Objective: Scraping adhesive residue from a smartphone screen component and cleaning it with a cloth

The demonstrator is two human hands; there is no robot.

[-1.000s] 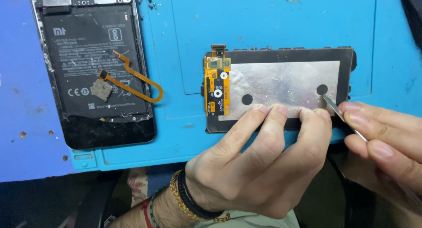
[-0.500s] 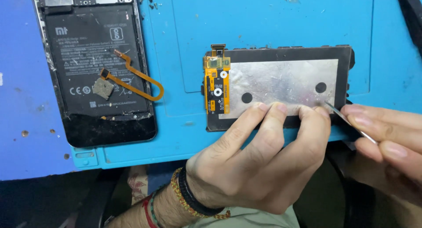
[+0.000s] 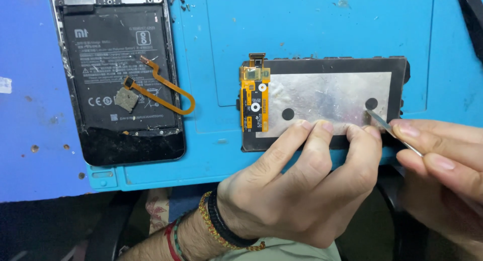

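A phone display panel lies back side up on the blue work mat, with a silver foil back and an orange flex board at its left end. My left hand presses three fingertips on the panel's near edge. My right hand grips a thin metal blade tool, and its tip rests on the foil near a round black hole at the panel's right end.
An opened phone body with its black battery showing lies at the left, and an orange ribbon cable curls over it. Small screws lie near its top. The mat's near edge runs just below the panel.
The blade's tip has slid a little along the foil at the right end of the panel. My left hand has stayed pressed on the near edge.
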